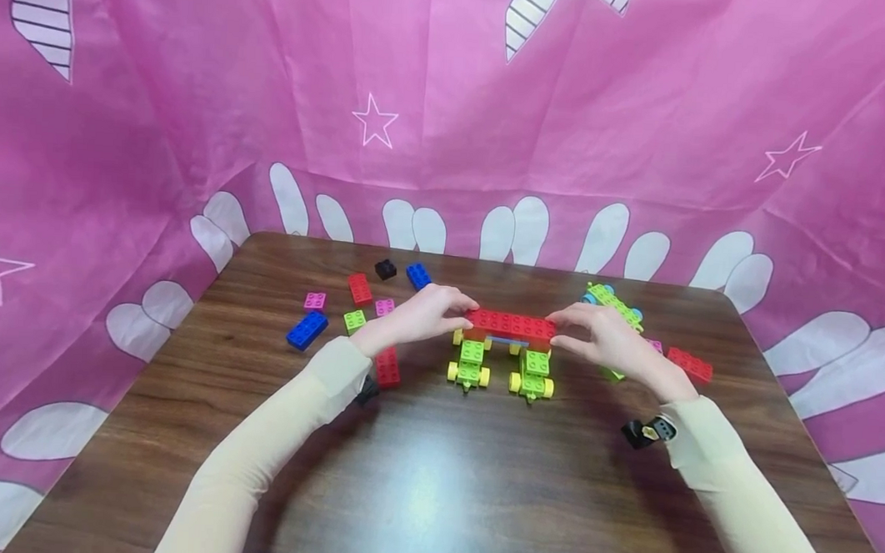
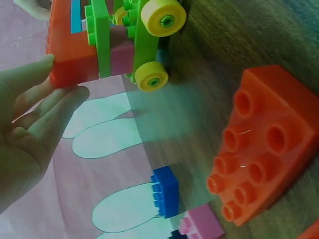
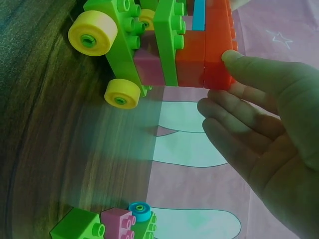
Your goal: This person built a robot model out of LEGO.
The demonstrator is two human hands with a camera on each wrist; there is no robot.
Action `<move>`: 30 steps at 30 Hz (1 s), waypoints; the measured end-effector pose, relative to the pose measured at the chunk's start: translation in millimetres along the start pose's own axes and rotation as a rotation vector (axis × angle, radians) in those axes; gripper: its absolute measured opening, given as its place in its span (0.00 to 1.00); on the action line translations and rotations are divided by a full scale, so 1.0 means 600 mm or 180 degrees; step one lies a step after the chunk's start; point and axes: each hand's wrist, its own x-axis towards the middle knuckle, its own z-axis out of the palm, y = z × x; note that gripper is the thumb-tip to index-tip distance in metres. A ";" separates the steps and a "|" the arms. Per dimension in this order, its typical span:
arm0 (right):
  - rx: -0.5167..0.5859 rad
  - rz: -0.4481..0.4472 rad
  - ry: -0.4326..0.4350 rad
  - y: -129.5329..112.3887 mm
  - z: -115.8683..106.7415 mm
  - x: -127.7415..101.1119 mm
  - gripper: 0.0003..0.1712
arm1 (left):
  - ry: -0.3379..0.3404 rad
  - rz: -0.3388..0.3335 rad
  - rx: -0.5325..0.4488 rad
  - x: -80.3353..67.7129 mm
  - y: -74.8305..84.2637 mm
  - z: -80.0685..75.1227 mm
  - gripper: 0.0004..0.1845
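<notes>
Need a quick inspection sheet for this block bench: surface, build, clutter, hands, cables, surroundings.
Surface: dark wooden table, glare patch near the front edge.
Job's things: long red brick spans two green wheeled carts, a thin blue piece beneath it; yellow wheels rest on the table.
Clutter: loose bricks at the left, blue brick, red brick, black brick, pink and green ones too; second green assembly and another red brick at the right.
Hands: left hand and right hand each pinch one end of the long red brick.
Cables: nothing seen.
Surroundings: pink cloth backdrop with white stars and ovals, on three sides.
</notes>
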 end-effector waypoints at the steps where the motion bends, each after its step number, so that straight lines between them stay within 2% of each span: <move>1: 0.0016 0.0015 -0.0008 0.000 0.001 0.000 0.17 | 0.0001 -0.0020 -0.0052 -0.001 -0.002 0.000 0.20; 8: 0.0201 0.0141 -0.0043 0.007 0.004 -0.001 0.18 | 0.0065 0.0001 -0.0236 -0.007 -0.008 -0.004 0.18; 16: 0.0545 0.0559 -0.0173 0.025 0.012 -0.007 0.21 | 0.0084 -0.0076 -0.0394 -0.015 -0.020 -0.012 0.18; 20: 0.0606 0.0610 -0.0172 0.027 0.017 -0.007 0.20 | 0.0199 -0.0218 -0.0450 -0.025 -0.044 -0.034 0.18; 23: 0.0629 0.0603 -0.0187 0.026 0.019 -0.006 0.20 | 0.0327 -0.0321 -0.0358 -0.030 -0.067 -0.060 0.18; 26: 0.0643 0.0604 -0.0178 0.026 0.018 -0.006 0.20 | 0.0387 -0.0461 -0.0197 -0.030 -0.094 -0.088 0.18; 30: 0.0660 0.0625 -0.0183 0.026 0.015 -0.005 0.20 | 0.0341 -0.0750 0.0075 -0.027 -0.134 -0.113 0.20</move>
